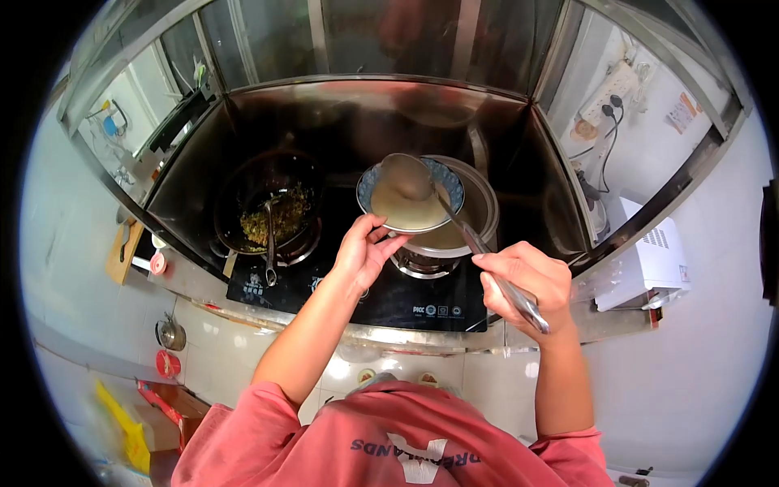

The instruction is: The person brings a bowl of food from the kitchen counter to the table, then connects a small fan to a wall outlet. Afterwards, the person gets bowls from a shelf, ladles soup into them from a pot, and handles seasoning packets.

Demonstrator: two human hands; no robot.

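Observation:
My left hand (367, 253) grips the near-left rim of a blue-patterned bowl (369, 188), which holds pale, cloudy liquid. Closed around the handle of a metal ladle (475, 238) is my right hand (527, 284). The ladle's head is over the bowl, and whether it touches the liquid I cannot tell. Behind and below the bowl, a metal pot (487, 213) with similar liquid sits on the right burner. The bowl hides part of this pot.
On the left burner stands a dark wok (231, 195) with chopped greenish food and a metal spoon (271, 243) in it. The black glass stovetop (389, 304) has metal splash walls on three sides. A white appliance (645, 264) stands at the right.

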